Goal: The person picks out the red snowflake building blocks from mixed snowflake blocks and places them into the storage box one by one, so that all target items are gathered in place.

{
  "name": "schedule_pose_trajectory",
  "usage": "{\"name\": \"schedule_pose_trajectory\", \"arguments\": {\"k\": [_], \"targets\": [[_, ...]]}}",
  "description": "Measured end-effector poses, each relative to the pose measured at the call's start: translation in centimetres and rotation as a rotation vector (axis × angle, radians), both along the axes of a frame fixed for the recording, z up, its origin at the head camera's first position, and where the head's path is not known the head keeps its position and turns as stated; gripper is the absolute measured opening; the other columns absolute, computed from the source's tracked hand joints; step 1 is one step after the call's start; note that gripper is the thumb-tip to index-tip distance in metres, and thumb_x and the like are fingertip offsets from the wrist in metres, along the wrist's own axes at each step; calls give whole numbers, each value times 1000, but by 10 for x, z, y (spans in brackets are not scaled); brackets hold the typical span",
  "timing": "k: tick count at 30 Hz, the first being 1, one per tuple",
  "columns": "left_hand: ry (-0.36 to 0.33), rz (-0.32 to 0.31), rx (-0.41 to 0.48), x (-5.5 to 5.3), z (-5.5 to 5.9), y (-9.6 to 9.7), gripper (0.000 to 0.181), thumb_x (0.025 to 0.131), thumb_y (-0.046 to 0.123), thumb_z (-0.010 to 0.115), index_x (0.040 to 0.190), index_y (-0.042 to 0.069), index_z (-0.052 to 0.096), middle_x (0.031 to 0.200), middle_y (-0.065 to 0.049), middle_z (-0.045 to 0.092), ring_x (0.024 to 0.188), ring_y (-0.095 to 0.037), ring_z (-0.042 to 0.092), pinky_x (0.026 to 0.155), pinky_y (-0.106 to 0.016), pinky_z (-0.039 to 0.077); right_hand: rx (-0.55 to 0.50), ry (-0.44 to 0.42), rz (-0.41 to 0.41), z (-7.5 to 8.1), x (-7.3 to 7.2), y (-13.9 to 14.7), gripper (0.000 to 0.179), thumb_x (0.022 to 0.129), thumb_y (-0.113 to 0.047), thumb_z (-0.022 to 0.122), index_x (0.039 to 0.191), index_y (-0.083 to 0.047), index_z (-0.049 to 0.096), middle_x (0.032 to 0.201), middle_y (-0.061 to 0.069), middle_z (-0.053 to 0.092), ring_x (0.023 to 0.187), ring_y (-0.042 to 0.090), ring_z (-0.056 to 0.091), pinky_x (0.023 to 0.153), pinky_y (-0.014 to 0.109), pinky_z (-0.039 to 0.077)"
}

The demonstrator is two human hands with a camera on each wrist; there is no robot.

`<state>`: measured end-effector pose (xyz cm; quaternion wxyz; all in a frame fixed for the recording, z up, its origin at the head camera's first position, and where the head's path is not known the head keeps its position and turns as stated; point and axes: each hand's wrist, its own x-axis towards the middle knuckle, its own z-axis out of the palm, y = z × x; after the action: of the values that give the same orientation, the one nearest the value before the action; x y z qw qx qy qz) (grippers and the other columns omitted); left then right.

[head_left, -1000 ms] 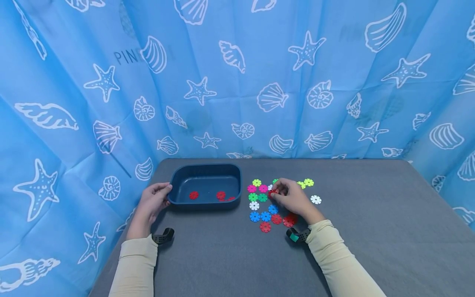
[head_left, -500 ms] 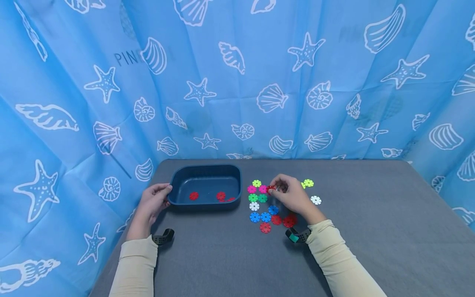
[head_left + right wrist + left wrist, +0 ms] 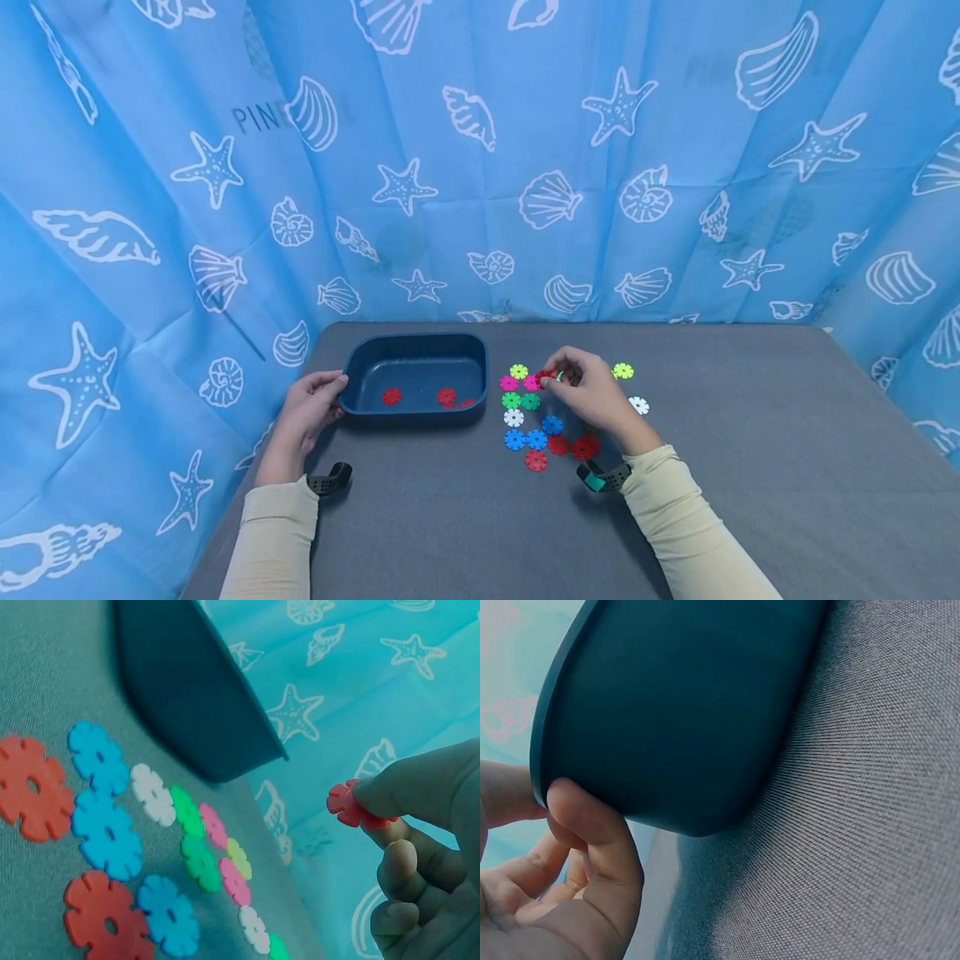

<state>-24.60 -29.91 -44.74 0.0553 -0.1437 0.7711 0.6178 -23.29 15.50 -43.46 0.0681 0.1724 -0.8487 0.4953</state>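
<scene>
In the head view my left hand [image 3: 309,406] grips the left end of a dark blue plastic bin [image 3: 412,337]. Its thumb and fingers pinch the rim, as the left wrist view confirms. A few red notched plastic discs lie inside, one red disc [image 3: 392,397] toward the left. My right hand [image 3: 591,392] is above the loose discs to the right of the bin. Between thumb and index finger it pinches a red snowflake disc [image 3: 343,803], raised off the table in the right wrist view. The other right fingers curl loosely; part of that disc is hidden by the thumb.
Loose discs in several colours lie right of the bin, among them a blue disc [image 3: 514,439], a red disc [image 3: 536,461] and a yellow disc [image 3: 622,371]. Beneath is a grey cloth-covered table [image 3: 450,525]. A blue shell-print curtain [image 3: 480,167] hangs behind.
My right hand has risen slightly with the red snowflake disc, which has shifted a little up and left. My left hand and the bin stay in place.
</scene>
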Motion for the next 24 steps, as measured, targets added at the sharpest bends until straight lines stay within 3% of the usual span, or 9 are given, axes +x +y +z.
{"name": "schedule_pose_trajectory", "arguments": {"k": [7,24], "targets": [[8,-3,5,0,-2,-1,54,109,39,61,150,6,52,123,-8,60,100,-17,61,78,-22,56,-1,7,0,7,4,-3,8,97,-7,75,103,-10,72,91,7,69,72,19,54,63,26,47],[15,1,6,0,-2,0,53,109,38,60,150,5,53,122,-7,60,98,-15,61,78,-22,56,-2,47,8,21,11,-9,9,97,-9,77,104,-11,72,94,5,71,74,21,57,66,32,51]]}}
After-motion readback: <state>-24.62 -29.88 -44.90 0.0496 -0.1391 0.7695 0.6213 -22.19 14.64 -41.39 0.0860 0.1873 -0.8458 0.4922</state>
